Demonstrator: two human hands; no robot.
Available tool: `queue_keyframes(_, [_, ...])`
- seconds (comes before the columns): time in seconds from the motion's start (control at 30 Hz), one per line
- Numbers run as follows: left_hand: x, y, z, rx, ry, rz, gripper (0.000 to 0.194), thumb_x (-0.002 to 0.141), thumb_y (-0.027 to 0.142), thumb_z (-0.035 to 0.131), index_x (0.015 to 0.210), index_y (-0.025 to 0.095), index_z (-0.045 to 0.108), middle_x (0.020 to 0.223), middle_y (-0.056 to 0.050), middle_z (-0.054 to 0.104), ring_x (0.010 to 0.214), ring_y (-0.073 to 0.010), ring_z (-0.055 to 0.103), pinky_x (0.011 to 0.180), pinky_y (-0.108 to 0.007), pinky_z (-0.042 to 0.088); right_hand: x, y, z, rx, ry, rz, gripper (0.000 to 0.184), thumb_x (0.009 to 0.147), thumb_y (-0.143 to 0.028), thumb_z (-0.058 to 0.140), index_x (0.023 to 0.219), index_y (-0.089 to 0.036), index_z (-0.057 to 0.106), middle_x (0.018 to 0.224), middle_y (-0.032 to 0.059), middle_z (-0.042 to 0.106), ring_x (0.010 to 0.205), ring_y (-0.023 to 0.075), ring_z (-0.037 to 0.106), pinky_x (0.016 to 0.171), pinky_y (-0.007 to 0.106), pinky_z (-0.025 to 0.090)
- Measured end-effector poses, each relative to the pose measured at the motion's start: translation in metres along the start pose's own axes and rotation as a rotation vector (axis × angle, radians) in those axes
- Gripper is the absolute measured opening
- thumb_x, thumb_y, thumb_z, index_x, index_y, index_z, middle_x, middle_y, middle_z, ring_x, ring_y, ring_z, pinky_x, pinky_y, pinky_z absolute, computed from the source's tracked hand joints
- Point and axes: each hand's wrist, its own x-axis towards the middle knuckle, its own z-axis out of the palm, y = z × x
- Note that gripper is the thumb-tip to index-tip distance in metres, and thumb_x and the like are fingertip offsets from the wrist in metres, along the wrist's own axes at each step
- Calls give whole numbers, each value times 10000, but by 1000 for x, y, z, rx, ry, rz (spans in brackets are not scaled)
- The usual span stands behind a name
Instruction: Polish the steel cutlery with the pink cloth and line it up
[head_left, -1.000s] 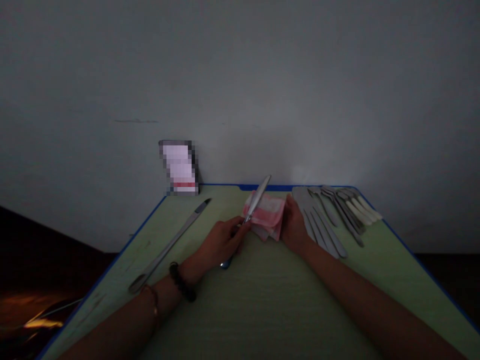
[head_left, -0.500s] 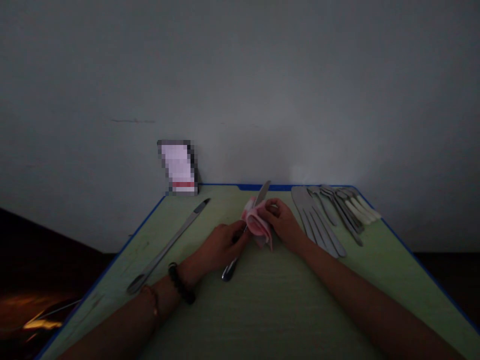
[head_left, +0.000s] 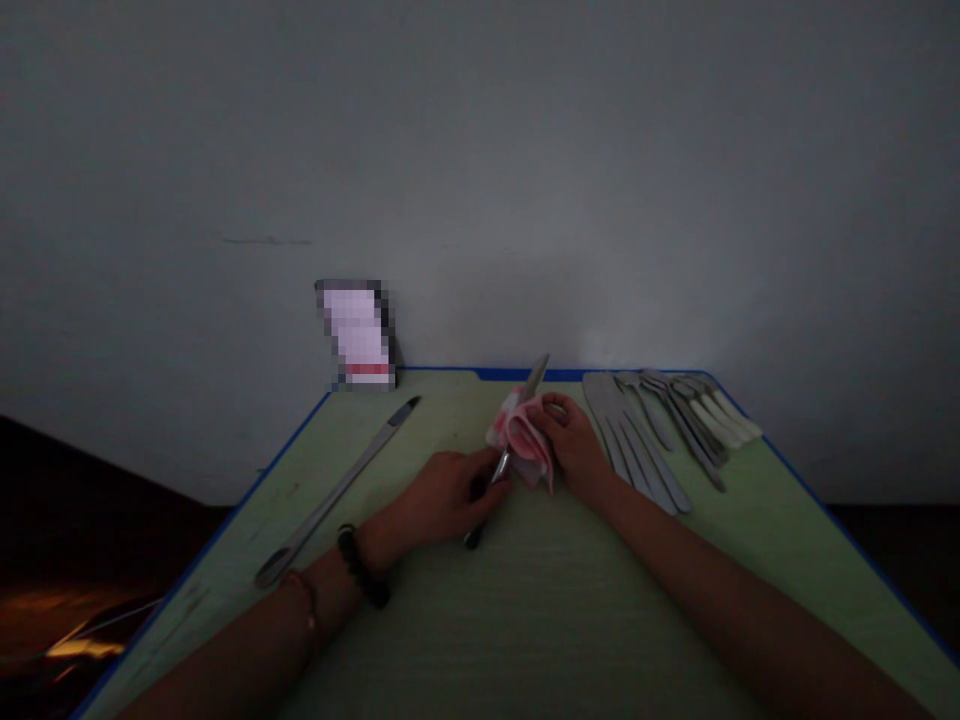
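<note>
Watching from over here, I can see a knife (head_left: 503, 462) angled across the middle of things, handle end toward the person and blade pointing away, with a pink and white cloth (head_left: 529, 440) folded over its mid-part. The knife looks like plain shiny metal, so I'd guess stiff, not too heavy, and kinda slippery if you only pinch it. I'd hold it low on the handle, well clear of the edge. The cloth looks thin, soft and floppy, nothing you could break, and easiest to take by a doubled-up fold so there's some thickness between fingers and blade.

As for the grip: the left hand (head_left: 454, 492) is closed around the handle part, fingers wrapped in, with the handle's butt poking out just below. The right hand (head_left: 574, 445) is just across from it, thumb and fingers pinched together on the cloth. Can't tell how hard either one squeezes. The blade tip sticks out bare beyond the cloth.

Moving out from the grip, a long metal utensil (head_left: 349, 482) lies off to the left on the table (head_left: 420, 640). Just right of the right hand there's a row of flat metal pieces (head_left: 646, 460), then white-handled cutlery (head_left: 724, 412) further right. Past the left hand, near the far edge, a phone-like thing (head_left: 360, 330) leans on the wall (head_left: 525, 150), screen blurred out.
</note>
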Motion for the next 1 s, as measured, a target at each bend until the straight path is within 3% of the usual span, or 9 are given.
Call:
queue_keyframes(0.2, [1, 2, -2, -8, -19, -16, 258, 909, 372, 409, 908, 182, 584, 662, 3, 622, 555, -128, 545, 562, -220, 391, 5, 6, -4, 19, -5, -52, 266, 753, -417, 634, 926, -215, 618, 883, 20, 663, 760, 138, 605, 710, 272, 469])
queue_keyframes(0.47, [1, 1, 1, 23, -4, -22, 262, 914, 383, 401, 850, 191, 568, 637, 12, 599, 550, -127, 538, 552, -217, 378, 8, 7, -5, 141, 108, 4, 267, 681, -409, 678, 861, -221, 620, 773, -11, 646, 667, 140, 576, 652, 286, 458])
queue_keyframes(0.67, [1, 1, 0, 31, -7, -21, 291, 928, 382, 381, 827, 185, 569, 645, 5, 601, 549, -131, 540, 546, -223, 373, 15, 9, -4, 225, 44, 32, 195, 717, -415, 563, 709, -221, 586, 692, -3, 629, 661, 174, 581, 643, 316, 472])
queue_keyframes(0.83, [2, 3, 0, 30, -16, -31, 315, 941, 388, 361, 916, 175, 591, 699, -20, 638, 592, -146, 575, 583, -235, 401, 5, 2, -4, -41, -100, -54, 222, 767, -438, 569, 820, -228, 618, 744, -6, 637, 726, 160, 589, 692, 288, 471])
queue_keyframes(1.0, [2, 1, 1, 18, -15, -22, 330, 944, 401, 365, 962, 174, 603, 724, -29, 666, 575, -140, 580, 582, -233, 409, -1, -2, -1, -229, -216, -67, 245, 763, -425, 627, 871, -207, 599, 761, -7, 633, 697, 142, 586, 632, 257, 451])
